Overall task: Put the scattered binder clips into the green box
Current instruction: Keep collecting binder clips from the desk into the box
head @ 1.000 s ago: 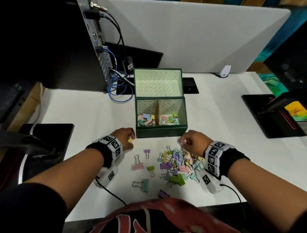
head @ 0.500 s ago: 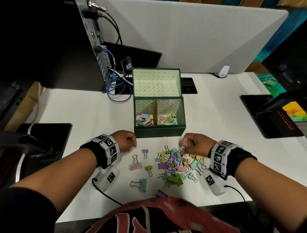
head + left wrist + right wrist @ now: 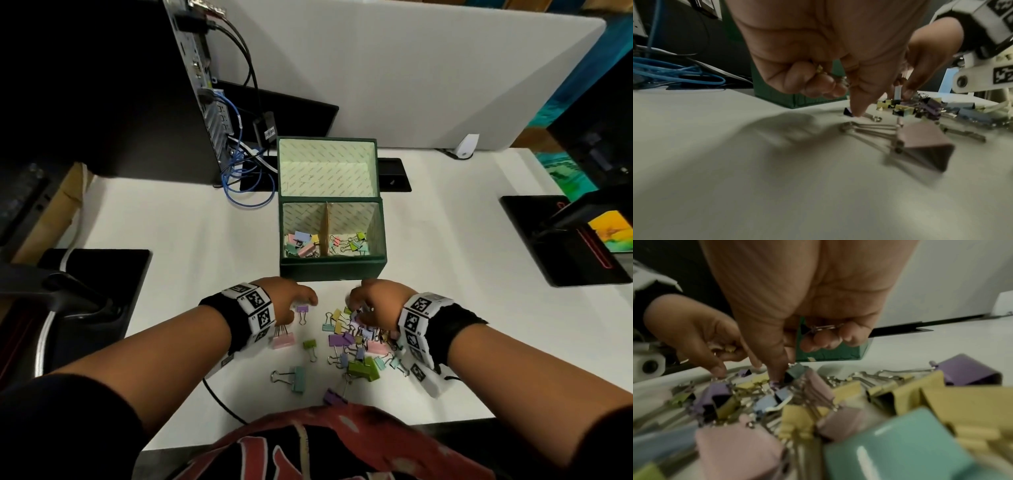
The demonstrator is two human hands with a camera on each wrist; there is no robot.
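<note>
Both hands have dropped from just before the green box (image 3: 331,267) onto the binder clips (image 3: 356,342), scattered as pastel pink, purple, yellow, blue and green pieces on the white table (image 3: 191,219). Left hand (image 3: 286,298) keeps small clips curled in its fingers (image 3: 818,84) while its forefinger touches a small purple clip (image 3: 302,309). Right hand (image 3: 375,301) holds wire-handled clips in curled fingers (image 3: 824,339), thumb and forefinger reaching into the pile. More clips lie in both compartments of the open box.
</note>
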